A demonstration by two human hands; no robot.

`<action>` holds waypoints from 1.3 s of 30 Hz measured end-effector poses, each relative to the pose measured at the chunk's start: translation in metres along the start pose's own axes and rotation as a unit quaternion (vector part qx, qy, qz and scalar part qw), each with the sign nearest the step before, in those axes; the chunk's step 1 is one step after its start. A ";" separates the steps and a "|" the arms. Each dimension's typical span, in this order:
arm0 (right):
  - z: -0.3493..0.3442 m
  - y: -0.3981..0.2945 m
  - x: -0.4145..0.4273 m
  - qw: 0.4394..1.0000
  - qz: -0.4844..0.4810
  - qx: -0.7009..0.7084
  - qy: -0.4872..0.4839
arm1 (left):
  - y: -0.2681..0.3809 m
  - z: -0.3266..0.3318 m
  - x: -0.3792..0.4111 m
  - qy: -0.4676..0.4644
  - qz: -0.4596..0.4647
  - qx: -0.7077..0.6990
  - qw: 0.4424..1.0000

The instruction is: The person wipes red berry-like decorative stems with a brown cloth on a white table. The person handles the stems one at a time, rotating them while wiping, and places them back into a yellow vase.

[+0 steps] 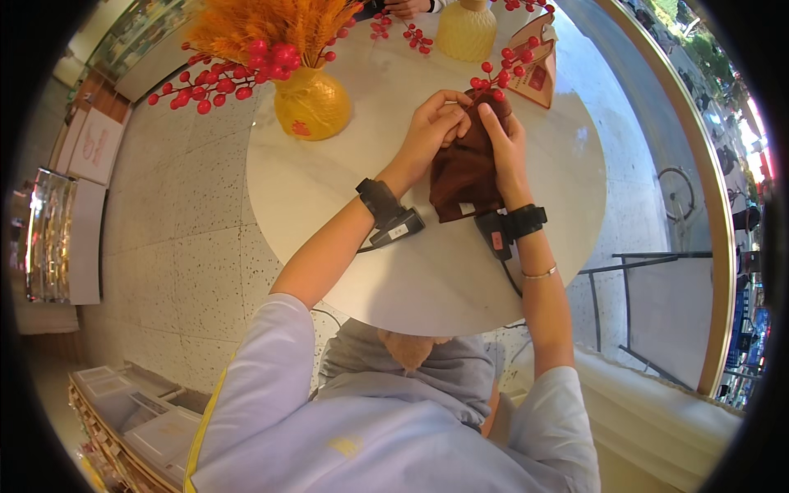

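Note:
A dark reddish-brown fabric pouch (468, 175) is held between both hands above the round pale tabletop (296, 209). My left hand (441, 120) has its fingers curled at the pouch's upper left edge, pinching there. Along the upper right side, my right hand (505, 135) grips the fabric, thumb on top. Red artificial berries on a stem (505, 71) lie just beyond the pouch's top end; whether the stem touches it I cannot tell. A small white tag shows near the pouch's lower edge. Each wrist wears a black strapped device with a cable.
A yellow vase (312, 108) with orange dried grass and red berries stands at the back left. Farther back are a pale yellow ribbed vase (466, 31) and a folded printed card stand (536, 74). Another person's hands (407, 7) are at the far edge. A window frame borders the right.

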State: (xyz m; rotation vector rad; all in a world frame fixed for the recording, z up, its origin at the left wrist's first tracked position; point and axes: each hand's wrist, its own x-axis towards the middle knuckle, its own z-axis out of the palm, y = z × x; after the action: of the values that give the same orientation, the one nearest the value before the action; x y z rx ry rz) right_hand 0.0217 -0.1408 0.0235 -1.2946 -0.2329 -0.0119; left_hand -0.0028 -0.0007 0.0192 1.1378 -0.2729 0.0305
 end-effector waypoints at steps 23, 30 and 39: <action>-0.010 0.009 0.004 0.992 0.025 0.119 0.022 | -0.005 0.005 -0.002 -0.046 0.039 0.074 0.995; -0.006 0.005 0.001 0.986 0.036 0.158 -0.022 | -0.005 0.004 -0.003 -0.054 0.057 0.068 0.995; -0.005 -0.002 -0.003 0.980 0.045 0.183 -0.069 | -0.007 0.003 -0.003 -0.072 0.044 0.052 0.995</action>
State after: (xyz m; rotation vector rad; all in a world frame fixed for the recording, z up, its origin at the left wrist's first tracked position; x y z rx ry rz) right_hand 0.0195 -0.1460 0.0239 -0.9387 -0.2810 0.1910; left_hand -0.0050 -0.0061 0.0140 1.2335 -0.4542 0.0421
